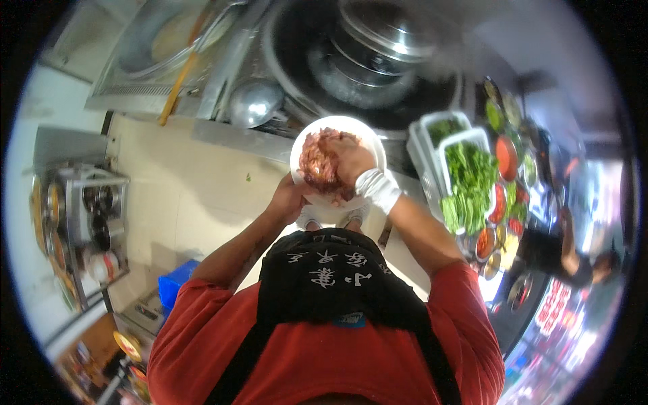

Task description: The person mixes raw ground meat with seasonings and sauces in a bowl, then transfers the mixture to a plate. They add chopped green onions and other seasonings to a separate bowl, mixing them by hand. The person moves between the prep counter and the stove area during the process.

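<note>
A white round bowl (331,121) of raw, reddish sliced meat (319,162) is held out in front of my body, near the stove's front edge. My left hand (293,200) grips the bowl by its lower left rim. Down in the meat is my right hand (354,162), its fingers mostly hidden, so how far they are closed does not show. A thin clear glove seems to cover it, with a bunched white cuff (377,190) at the wrist.
Ahead, a large wok (286,55) holds a lidded metal pot (387,38). A steel ladle (255,104) lies left of it. Leafy greens (471,177) fill white baskets at right, beside several ingredient bowls. A metal rack (96,202) stands left; another person (577,258) is far right.
</note>
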Demonstrator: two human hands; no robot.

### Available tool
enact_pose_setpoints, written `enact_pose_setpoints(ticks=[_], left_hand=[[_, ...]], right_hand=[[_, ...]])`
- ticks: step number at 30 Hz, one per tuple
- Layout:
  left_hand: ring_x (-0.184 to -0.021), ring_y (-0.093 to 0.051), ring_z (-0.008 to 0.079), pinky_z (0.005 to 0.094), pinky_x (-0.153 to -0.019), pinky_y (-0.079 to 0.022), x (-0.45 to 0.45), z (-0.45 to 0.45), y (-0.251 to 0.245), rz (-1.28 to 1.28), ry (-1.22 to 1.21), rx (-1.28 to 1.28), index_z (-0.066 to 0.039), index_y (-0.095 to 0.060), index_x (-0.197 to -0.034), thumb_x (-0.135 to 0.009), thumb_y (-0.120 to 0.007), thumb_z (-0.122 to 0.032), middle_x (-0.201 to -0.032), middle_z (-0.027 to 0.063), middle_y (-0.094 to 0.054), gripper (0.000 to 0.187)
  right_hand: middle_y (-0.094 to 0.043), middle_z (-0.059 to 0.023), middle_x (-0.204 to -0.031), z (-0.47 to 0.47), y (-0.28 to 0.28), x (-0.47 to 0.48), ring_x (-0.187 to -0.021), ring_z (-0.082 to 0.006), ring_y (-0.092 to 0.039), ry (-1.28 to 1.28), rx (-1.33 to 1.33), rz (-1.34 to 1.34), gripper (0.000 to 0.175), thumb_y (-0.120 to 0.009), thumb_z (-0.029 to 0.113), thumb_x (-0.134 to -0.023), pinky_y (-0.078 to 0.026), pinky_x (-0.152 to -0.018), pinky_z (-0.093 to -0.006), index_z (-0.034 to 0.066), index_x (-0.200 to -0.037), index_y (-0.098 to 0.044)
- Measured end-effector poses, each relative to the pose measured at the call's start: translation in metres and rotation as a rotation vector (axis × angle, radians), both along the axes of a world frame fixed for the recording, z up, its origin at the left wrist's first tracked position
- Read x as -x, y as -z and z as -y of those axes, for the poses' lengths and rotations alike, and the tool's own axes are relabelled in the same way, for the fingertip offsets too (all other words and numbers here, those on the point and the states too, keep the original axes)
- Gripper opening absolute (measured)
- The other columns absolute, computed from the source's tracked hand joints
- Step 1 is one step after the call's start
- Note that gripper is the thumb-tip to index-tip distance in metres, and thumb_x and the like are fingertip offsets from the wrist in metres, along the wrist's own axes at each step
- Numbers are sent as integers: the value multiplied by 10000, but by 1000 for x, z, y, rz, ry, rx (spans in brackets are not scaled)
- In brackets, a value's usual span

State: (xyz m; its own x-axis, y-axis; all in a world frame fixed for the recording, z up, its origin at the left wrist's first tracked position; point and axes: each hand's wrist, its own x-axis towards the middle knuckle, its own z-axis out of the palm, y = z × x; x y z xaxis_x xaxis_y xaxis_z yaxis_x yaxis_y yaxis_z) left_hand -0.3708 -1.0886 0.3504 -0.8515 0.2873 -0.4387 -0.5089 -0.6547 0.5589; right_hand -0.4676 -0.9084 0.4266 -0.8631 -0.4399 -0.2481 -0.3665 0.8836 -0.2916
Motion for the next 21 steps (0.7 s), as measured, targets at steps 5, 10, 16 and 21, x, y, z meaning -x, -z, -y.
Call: enact_pose_setpoints(ticks=[5, 10, 16, 21], left_hand=[[-1107, -661, 322, 466, -947, -569, 15, -49, -7, -113, 264, -83, 45, -501, -1348, -825, -533, 54, -1229, 201, -638, 524], [-1073, -664, 329, 496, -949, -561, 4, -100, -18, -2, 405, -17, 36, -559, -1256, -826, -536, 77, -1200, 170, -652, 433], [-1070, -660, 319, 500, -966, -549, -29, -154, -27, -41, 518, -8, 11, -555, -1277, -823, -537, 88, -1187, 149, -661, 461], [-1138, -645, 323, 489, -1005, -534, -77, -217, -30, -119, 626, 88, 11, -537, -1319, -815, -527, 94, -1250, 167, -644, 511]], right_hand=[[-669, -216, -1250, -68, -33, -54, -1122, -373, -682, 187, -23, -43, 579, -648, 200, -889, -570, -915, -428, 160, -1458, -544], [-700, -177, -1208, -89, -35, -80, -1169, -388, -657, 274, -252, -57, 527, -653, 277, -907, -586, -878, -435, 177, -1420, -583], [-650, -183, -1262, -188, -49, -183, -1037, -378, -680, 334, -185, -368, 445, -618, 153, -907, -585, -807, -491, 166, -1351, -599], [-644, -196, -1187, -232, -30, -238, -1034, -384, -678, 676, -92, -4, 386, -641, 164, -895, -578, -807, -470, 112, -1274, -588]])
